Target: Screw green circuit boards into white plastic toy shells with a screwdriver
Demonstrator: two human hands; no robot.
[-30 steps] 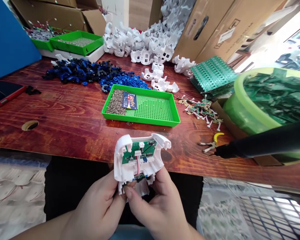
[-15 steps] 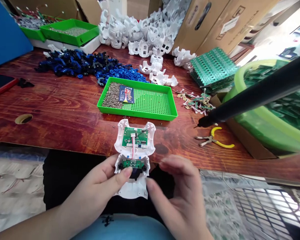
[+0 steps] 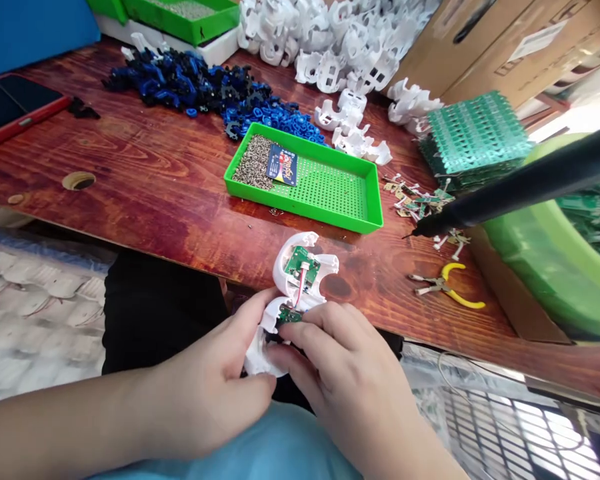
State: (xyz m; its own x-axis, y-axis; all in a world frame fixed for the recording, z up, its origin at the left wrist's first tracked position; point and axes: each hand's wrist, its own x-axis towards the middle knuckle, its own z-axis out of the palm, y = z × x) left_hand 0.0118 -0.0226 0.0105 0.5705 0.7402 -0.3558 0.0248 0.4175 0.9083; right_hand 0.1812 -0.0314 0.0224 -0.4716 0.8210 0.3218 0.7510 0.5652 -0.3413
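My left hand [image 3: 215,373] is closed round the left side of a lower white plastic shell [image 3: 260,353], which is tilted to one side. Inside that shell sit a small green circuit board [image 3: 290,315] and a dark part, mostly covered by fingers. My right hand [image 3: 340,353] pinches into the shell over the dark part; the exact contact is hidden. A red and white cable [image 3: 301,283] links this board to the green board [image 3: 296,260] in an upper white shell [image 3: 281,270], which lies at the table's front edge.
Beyond the shells stands a green tray [image 3: 325,212] with screws and a printed card [image 3: 282,165]. Yellow-handled pliers [image 3: 447,285] lie at right, below a black screwdriver [image 3: 480,207] that juts in. Blue and black parts [image 3: 195,87], white shells [image 3: 350,40] and stacked green boards [image 3: 477,137] fill the back.
My right hand has come in from the right and its fingers now reach into the lower shell. Both shells have turned on their sides, and the view has shifted.
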